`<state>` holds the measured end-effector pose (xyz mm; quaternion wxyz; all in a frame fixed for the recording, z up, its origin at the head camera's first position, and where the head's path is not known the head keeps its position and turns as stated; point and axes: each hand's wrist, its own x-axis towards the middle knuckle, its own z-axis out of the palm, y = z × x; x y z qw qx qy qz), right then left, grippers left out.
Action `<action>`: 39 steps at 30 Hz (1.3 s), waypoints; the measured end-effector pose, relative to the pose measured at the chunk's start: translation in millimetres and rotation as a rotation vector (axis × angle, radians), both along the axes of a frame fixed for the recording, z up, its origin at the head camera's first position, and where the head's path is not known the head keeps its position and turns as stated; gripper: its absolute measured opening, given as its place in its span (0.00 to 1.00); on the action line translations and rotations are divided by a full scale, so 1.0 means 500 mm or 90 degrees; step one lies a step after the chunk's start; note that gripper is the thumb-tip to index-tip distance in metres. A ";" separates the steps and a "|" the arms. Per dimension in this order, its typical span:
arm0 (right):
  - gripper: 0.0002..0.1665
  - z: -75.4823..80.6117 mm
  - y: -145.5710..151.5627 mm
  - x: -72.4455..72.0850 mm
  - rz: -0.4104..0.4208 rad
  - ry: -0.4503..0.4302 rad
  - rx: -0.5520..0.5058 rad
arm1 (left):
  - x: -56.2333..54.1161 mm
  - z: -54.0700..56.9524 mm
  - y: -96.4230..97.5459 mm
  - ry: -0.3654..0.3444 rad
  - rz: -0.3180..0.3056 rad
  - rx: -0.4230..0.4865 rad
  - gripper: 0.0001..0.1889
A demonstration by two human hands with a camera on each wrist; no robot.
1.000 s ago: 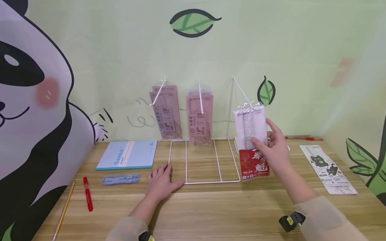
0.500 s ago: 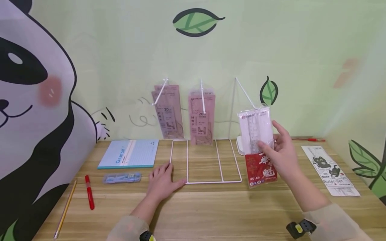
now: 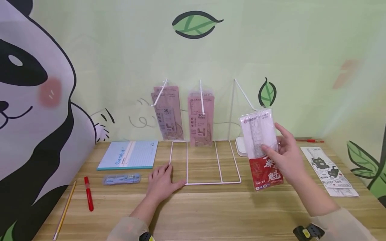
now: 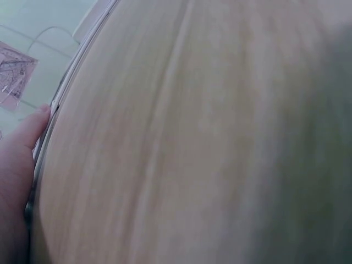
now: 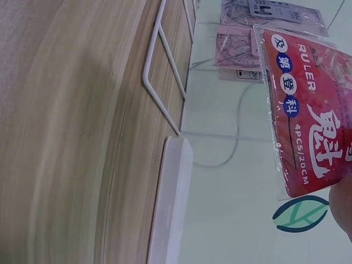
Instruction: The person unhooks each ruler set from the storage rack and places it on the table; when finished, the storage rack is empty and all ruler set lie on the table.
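Observation:
My right hand (image 3: 284,155) pinches a red-and-white ruler set packet (image 3: 262,134) between thumb and fingers, near its right edge. The packet's top is by the tip of the right-hand hook on a white wire rack (image 3: 211,183); whether it still touches the hook I cannot tell. In the right wrist view the packet's red lower part (image 5: 311,104) fills the right side. My left hand (image 3: 163,184) rests at the rack's front left corner, thumb along the front wire. Pink ruler set packets hang on the left hook (image 3: 167,113) and the middle hook (image 3: 201,124).
A blue notebook (image 3: 129,154) and a blue plastic case (image 3: 122,178) lie left of the rack. Further left are a red marker (image 3: 88,194) and a pencil (image 3: 64,211). A cat-print ruler set (image 3: 328,170), a red pen (image 3: 313,140) and a white flat object (image 3: 240,147) are at right.
My right hand has drawn the red-and-white ruler set packet down and to the right, out toward the hook's tip. The left hand stays put on the rack.

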<state>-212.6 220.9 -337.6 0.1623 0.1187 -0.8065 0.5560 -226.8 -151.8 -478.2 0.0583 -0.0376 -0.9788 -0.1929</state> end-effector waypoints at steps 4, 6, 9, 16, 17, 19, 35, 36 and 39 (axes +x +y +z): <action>0.45 0.008 0.005 0.007 0.004 0.008 0.016 | 0.001 0.000 0.001 0.000 -0.001 0.000 0.50; 0.45 0.011 0.007 0.011 0.006 0.009 0.022 | 0.001 0.001 0.002 0.000 -0.001 0.001 0.50; 0.45 0.015 0.010 0.016 0.004 0.008 0.032 | 0.001 0.001 0.003 -0.003 0.001 0.003 0.50; 0.45 0.018 0.015 0.021 -0.011 0.021 0.049 | 0.001 -0.001 0.001 -0.003 0.003 0.002 0.49; 0.45 0.018 0.016 0.021 -0.014 0.024 0.053 | 0.001 -0.001 0.001 -0.002 0.003 0.002 0.49; 0.45 0.020 0.018 0.023 -0.017 0.028 0.056 | 0.001 -0.001 0.001 -0.001 0.002 0.000 0.49; 0.44 0.060 0.035 0.032 -0.009 0.025 0.037 | -0.004 -0.003 0.003 0.003 -0.001 -0.003 0.51; 0.44 0.060 0.039 0.032 -0.014 0.025 0.035 | -0.003 -0.003 0.003 0.004 -0.001 -0.001 0.51; 0.45 0.060 0.049 0.032 -0.021 0.027 0.030 | -0.001 -0.003 0.003 -0.002 0.001 -0.001 0.51</action>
